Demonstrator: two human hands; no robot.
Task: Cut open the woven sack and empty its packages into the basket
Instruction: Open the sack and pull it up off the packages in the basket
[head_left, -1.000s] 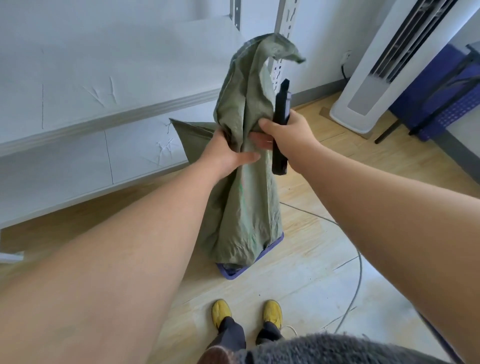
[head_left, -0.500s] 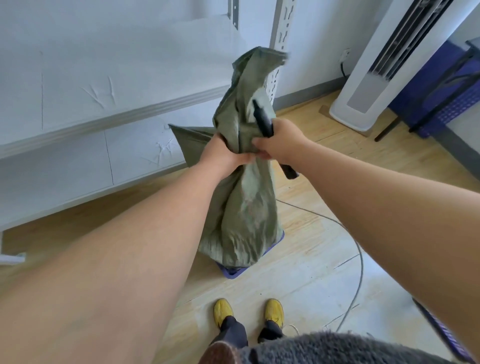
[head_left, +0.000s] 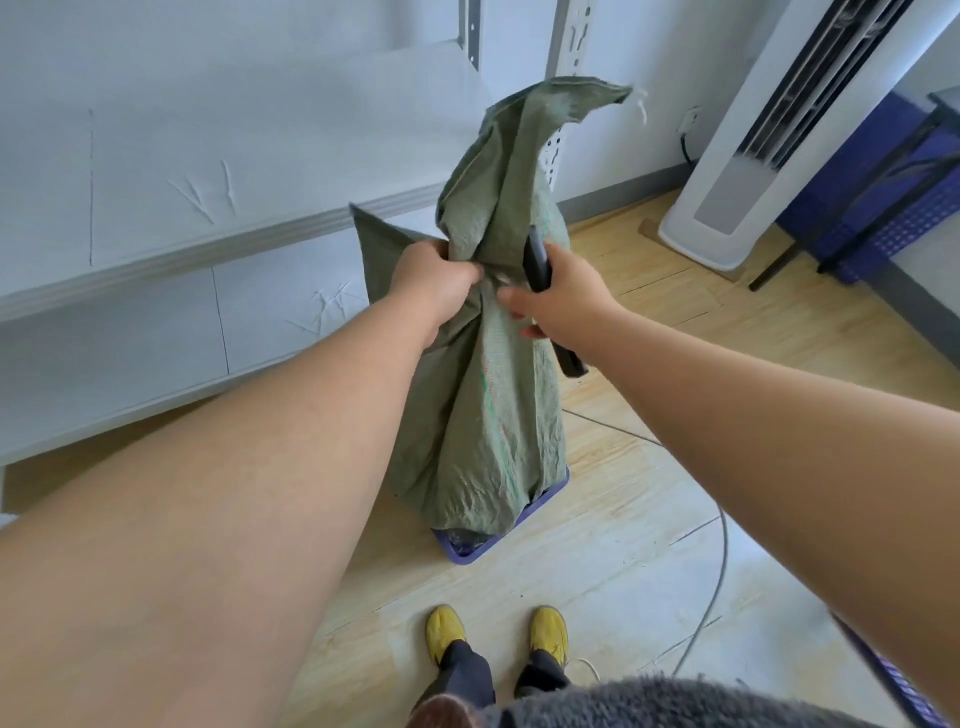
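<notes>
A green woven sack (head_left: 488, 415) hangs upright in front of me, its lower end resting in a blue basket (head_left: 470, 548) on the floor. My left hand (head_left: 434, 278) grips the bunched sack near its upper part. My right hand (head_left: 553, 296) holds a black knife-like tool (head_left: 537, 260) and also pinches the sack fabric. The sack's loose top (head_left: 545, 111) flops up and to the right. Only the basket's front corner shows, with something shiny inside; the rest is hidden under the sack.
A white shelf unit (head_left: 208, 249) stands at the left and behind the sack. A white tower appliance (head_left: 769, 156) is at the right, next to a blue crate (head_left: 878, 208) and a black stand. A grey cable (head_left: 719, 561) crosses the wooden floor. My yellow shoes (head_left: 496, 631) are below.
The tool in my right hand has tilted from upright to slanted, with its lower end now pointing down right. Both hands have lowered slightly on the sack, and the sack's top has flopped over.
</notes>
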